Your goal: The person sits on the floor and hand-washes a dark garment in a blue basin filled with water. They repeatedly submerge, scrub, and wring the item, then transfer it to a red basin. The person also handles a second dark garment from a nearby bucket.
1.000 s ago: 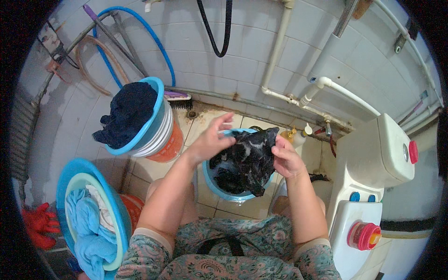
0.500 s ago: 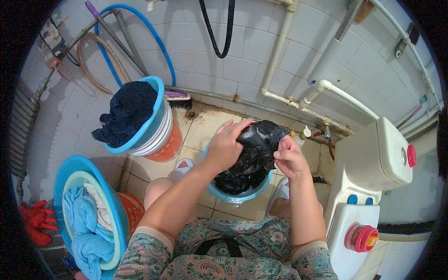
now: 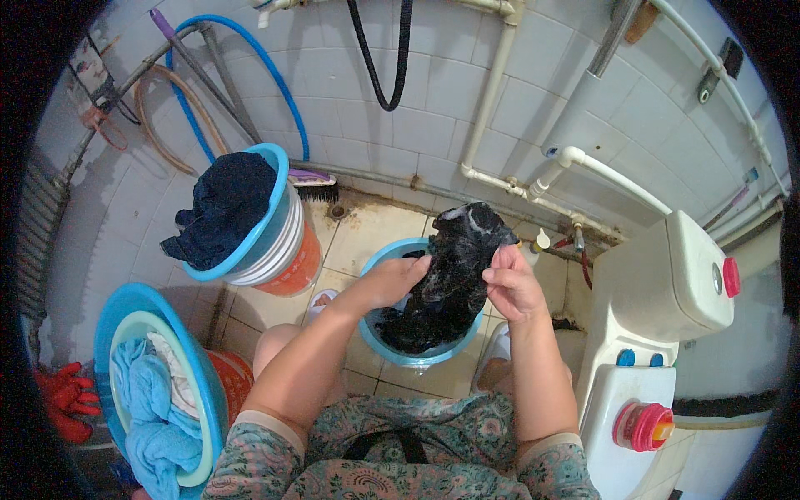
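Note:
A wet black garment (image 3: 457,279) with whitish suds on it is lifted partly out of a blue basin (image 3: 414,359) on the floor between my feet. My right hand (image 3: 514,283) pinches its upper right edge between thumb and fingers. At the cloth's left side my left hand (image 3: 390,283) is closed on its edge, with some fingertips hidden behind the fabric. The lower part of the garment hangs down into the basin, and its exact kind cannot be made out.
Dark clothing (image 3: 229,204) fills a blue basin atop an orange-and-white bucket (image 3: 293,268). Nearer left, blue towels (image 3: 154,417) lie in nested basins. A toilet (image 3: 617,392) with a red-lidded jar (image 3: 644,426) stands right. A brush (image 3: 313,185) rests by the wall, with a bottle (image 3: 537,243) beyond the basin.
My left hand has moved down and left from the top of the garment to its left edge. The cloth now stretches longer and upright, showing more suds, while my right hand keeps its pinch.

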Demonstrator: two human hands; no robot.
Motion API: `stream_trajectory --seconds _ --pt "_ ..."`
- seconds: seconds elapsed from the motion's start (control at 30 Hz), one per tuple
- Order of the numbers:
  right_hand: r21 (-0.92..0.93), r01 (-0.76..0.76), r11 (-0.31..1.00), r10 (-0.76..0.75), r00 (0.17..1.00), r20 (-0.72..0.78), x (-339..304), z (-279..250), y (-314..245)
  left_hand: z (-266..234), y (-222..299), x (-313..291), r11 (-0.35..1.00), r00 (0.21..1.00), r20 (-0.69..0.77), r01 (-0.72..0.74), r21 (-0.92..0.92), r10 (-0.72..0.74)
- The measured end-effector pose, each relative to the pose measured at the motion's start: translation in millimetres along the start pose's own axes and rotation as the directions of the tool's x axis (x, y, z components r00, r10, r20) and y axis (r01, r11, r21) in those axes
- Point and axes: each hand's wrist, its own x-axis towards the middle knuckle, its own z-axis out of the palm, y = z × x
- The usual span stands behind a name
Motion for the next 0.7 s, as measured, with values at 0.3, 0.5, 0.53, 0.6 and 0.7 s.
stream_trajectory --seconds 0.3,0.5,0.53,0.6,0.7 --pt "-0.243 0.145 0.959 -0.191 0.966 -0.175 8.6 33.8 -1.2 46.1 8.8 6.5 0.890 0.796 -0.412 -0.447 0.093 0.443" --pt "-0.581 0.119 0.805 -0.256 0.953 -0.160 10.8 39.6 10.5 49.3 8.0 20.5 0.913 0.678 -0.612 -0.300 0.276 0.408" --pt "-0.610 0.088 0.788 -0.241 0.955 -0.173 11.1 37.5 11.4 47.4 5.0 21.7 0.914 0.676 -0.615 -0.290 0.283 0.405" --pt "-0.666 0.027 0.746 -0.215 0.955 -0.203 10.8 30.3 10.9 41.7 11.7 16.3 0.950 0.726 -0.613 -0.256 0.179 0.311" --pt "-0.706 -0.026 0.708 -0.239 0.931 -0.274 10.7 21.5 5.9 27.5 12.9 18.3 0.964 0.753 -0.612 -0.259 0.062 0.242"
